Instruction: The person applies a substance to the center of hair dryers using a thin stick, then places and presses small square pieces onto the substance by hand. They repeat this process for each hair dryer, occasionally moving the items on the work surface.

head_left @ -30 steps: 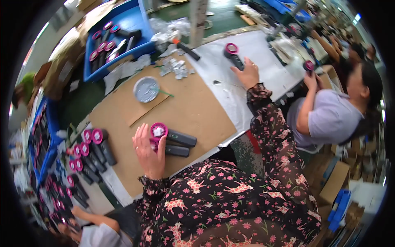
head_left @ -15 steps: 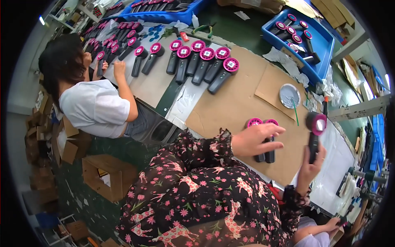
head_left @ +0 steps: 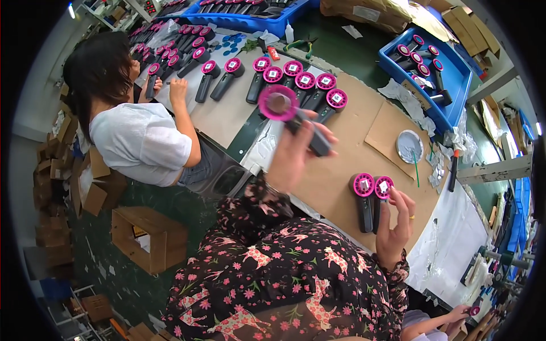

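Note:
My left hand [head_left: 293, 156] is closed around the dark grey handle of a hair dryer [head_left: 278, 103]. Its round magenta head points up and left, slightly blurred, above a group of similar dryers [head_left: 305, 81] with pale labels on their magenta ends. Two more dryers [head_left: 364, 196] lie side by side on brown cardboard [head_left: 335, 153] in front of me. Beside the right-hand one [head_left: 383, 187], my right hand [head_left: 397, 224] has its fingers curved and apart, the fingertips at the edge of the magenta ring. Whether they touch it is hard to tell.
A shallow round dish [head_left: 409, 146] with a green stick sits on a cardboard piece. Behind it stands a blue crate [head_left: 460, 85] of dryers. At left, a co-worker in a white shirt [head_left: 142, 142] handles a dryer beside many others. An orange-tipped tool [head_left: 453, 170] lies right.
The hair dryer has gone from my right hand to my left, which has carried it left and up. My right hand has moved left to the two lying dryers. The view has shifted slightly.

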{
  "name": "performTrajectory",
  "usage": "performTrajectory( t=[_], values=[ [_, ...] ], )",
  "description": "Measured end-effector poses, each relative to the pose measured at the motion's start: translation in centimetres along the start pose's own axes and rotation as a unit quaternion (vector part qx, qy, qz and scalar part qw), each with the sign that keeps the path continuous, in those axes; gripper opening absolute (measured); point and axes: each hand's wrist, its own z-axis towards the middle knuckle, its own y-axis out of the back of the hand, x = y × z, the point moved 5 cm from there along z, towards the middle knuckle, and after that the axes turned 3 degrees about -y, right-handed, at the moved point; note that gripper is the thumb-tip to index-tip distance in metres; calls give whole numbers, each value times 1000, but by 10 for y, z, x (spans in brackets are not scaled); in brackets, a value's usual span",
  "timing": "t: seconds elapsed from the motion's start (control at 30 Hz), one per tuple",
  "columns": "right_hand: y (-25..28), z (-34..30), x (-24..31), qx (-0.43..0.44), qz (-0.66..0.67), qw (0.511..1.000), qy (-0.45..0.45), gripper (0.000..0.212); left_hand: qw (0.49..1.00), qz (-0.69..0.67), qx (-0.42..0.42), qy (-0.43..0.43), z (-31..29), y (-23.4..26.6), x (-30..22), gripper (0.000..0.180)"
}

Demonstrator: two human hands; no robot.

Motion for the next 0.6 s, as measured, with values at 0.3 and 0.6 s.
performTrajectory(
  t=[0.3,0.6],
  values=[
    [23,-52,-37,-23,8,985,-172,19,978,25,-196,-64,19,142,-29,53],
    [25,-59,-40,-56,15,975,-214,16,941,-23,-328,-77,37,226,-21,52]
  ],
)
